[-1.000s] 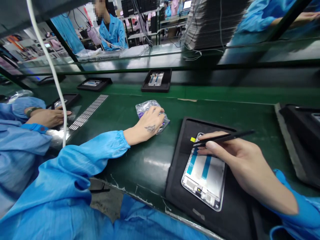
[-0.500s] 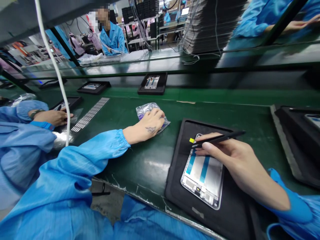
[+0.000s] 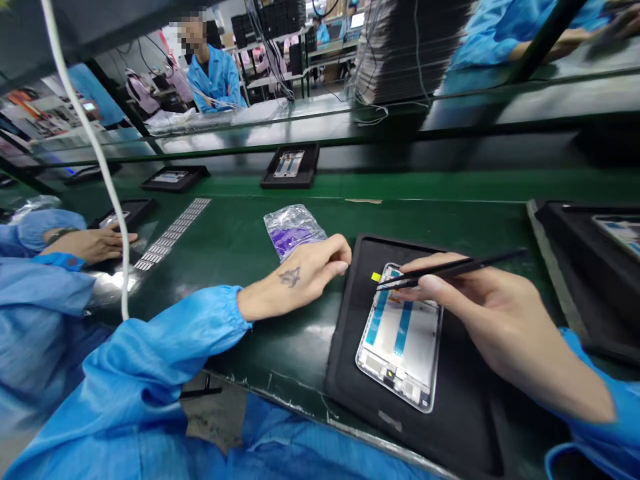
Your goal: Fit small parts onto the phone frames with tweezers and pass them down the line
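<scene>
My left hand [image 3: 305, 273] is over the green table, between a clear plastic bag with purple contents [image 3: 293, 233] and a black tray [image 3: 345, 347]. Its fingers are curled with the thumb near the forefinger; whatever they hold, if anything, is hidden. In my right hand [image 3: 480, 307] are black tweezers [image 3: 450, 268], their tips over the upper left of a silver device frame [image 3: 415, 353] lying in the tray. Two blue strips run along the frame. A small yellow tab [image 3: 376, 277] shows at its upper left edge.
At the left, a co-worker's hand [image 3: 95, 245] rests by another tray. A strip of small labels [image 3: 173, 233] lies nearby. A white cable [image 3: 95, 147] hangs in front. More trays sit behind [image 3: 290, 165] and at the right [image 3: 580, 267].
My left hand has left the plastic bag and moved right, toward the tray. The tweezers in my right hand are still over the frame, their tips slightly lower left on it. The view has shifted slightly.
</scene>
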Demonstrator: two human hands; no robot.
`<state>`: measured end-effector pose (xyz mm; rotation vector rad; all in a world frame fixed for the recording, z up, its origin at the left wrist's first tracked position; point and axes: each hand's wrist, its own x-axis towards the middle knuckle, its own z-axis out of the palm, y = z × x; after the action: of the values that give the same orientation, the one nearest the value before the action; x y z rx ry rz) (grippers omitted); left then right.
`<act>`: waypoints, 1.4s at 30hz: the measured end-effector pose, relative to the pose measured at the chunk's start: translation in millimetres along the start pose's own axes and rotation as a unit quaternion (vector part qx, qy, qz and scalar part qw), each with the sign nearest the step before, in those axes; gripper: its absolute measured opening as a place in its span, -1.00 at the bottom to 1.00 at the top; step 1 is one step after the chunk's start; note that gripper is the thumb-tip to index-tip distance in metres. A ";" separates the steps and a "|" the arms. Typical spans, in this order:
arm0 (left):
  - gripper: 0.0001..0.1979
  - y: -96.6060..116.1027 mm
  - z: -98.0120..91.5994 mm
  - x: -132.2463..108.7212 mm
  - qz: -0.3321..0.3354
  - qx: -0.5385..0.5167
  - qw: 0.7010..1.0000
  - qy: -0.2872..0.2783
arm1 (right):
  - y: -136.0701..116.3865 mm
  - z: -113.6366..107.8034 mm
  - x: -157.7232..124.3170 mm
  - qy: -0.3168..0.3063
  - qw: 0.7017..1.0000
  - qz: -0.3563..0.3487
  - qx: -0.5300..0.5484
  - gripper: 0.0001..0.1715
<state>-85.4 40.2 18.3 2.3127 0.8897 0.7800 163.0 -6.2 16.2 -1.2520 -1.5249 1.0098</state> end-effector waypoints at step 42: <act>-0.83 9.4 42.7 -8.8 -0.299 -0.480 0.821 0.074 | 8.0 24.1 5.2 0.023 0.987 0.109 0.120 -0.64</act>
<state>-58.3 16.4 -7.8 1.0159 0.9123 0.8465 141.4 -1.0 2.8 -1.2787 -1.2081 1.2570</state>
